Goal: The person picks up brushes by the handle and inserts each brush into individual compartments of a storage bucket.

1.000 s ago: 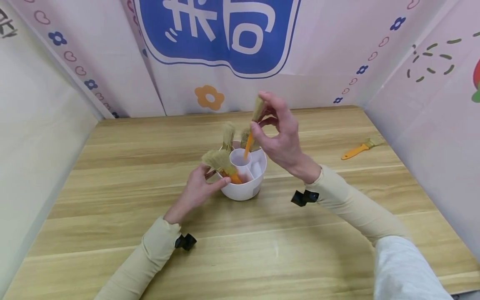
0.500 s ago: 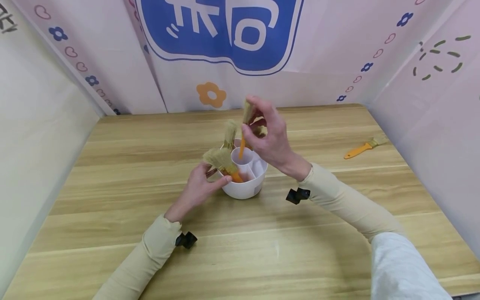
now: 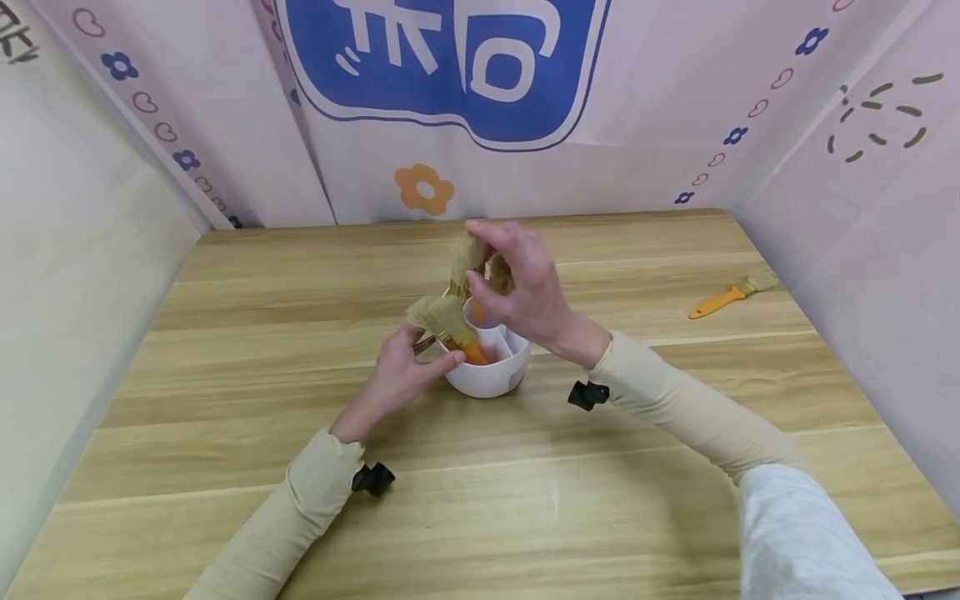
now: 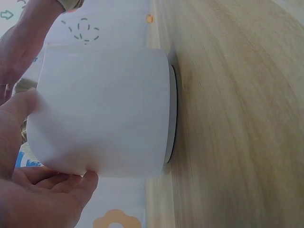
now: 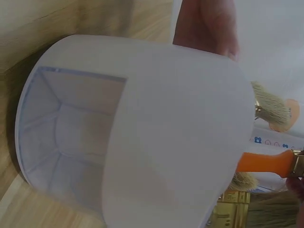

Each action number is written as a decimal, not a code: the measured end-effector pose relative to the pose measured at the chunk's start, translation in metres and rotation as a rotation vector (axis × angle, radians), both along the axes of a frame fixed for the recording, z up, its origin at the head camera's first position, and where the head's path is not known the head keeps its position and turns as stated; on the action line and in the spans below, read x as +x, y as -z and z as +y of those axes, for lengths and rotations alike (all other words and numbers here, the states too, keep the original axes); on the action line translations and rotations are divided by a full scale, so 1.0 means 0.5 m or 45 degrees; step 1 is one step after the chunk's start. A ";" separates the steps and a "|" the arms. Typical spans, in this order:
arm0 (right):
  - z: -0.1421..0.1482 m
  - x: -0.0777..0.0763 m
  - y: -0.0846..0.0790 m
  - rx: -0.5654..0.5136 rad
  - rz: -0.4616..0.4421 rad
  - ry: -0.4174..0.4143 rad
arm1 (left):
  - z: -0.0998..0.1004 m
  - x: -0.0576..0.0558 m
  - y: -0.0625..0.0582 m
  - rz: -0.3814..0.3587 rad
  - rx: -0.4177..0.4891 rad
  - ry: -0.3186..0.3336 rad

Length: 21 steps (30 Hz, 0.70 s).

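A white round holder (image 3: 487, 379) with compartments stands on the table, bristle brushes upright in it. My left hand (image 3: 401, 371) grips its left side, thumb at the rim and fingertips against the wall, as the left wrist view shows. In my right hand (image 3: 528, 287), over the holder, is a flat paintbrush (image 5: 268, 162), pinched near its metal ferrule, bristles up. Its orange handle reaches down into the round middle compartment. Another paintbrush (image 3: 446, 321) leans to the left beside my left thumb. More bristles (image 3: 500, 273) show behind the right hand, partly hidden.
One paintbrush (image 3: 720, 302) with an orange handle lies on the wooden table (image 3: 600, 500) at the right. Printed white sheets (image 3: 585, 179) rise as walls behind and at both sides. The holder has a clear window (image 5: 71, 133) low in its side.
My right hand has moved left and down, lowering the paintbrush's handle deeper into the middle compartment. The left hand has kept its grip on the holder.
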State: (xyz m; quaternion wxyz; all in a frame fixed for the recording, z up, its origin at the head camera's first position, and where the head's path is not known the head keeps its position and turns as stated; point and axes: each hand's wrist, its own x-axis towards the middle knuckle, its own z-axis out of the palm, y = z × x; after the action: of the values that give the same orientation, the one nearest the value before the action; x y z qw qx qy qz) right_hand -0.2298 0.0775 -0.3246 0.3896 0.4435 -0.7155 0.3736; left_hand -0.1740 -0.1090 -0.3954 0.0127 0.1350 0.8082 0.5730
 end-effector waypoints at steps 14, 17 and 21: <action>-0.021 0.021 0.015 0.076 0.162 0.041 | -0.001 -0.001 0.001 -0.003 -0.009 0.017; -0.021 0.020 0.020 0.111 0.165 0.096 | 0.000 -0.003 0.002 0.000 -0.013 0.015; -0.019 0.018 0.028 0.166 0.163 0.185 | 0.000 -0.002 0.002 -0.003 -0.017 0.014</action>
State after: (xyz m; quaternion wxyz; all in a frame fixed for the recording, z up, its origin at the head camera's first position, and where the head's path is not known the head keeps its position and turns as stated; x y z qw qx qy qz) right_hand -0.2207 0.0681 -0.3386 0.4310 0.4378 -0.7422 0.2679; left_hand -0.1749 -0.1090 -0.3963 0.0176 0.1387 0.8114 0.5676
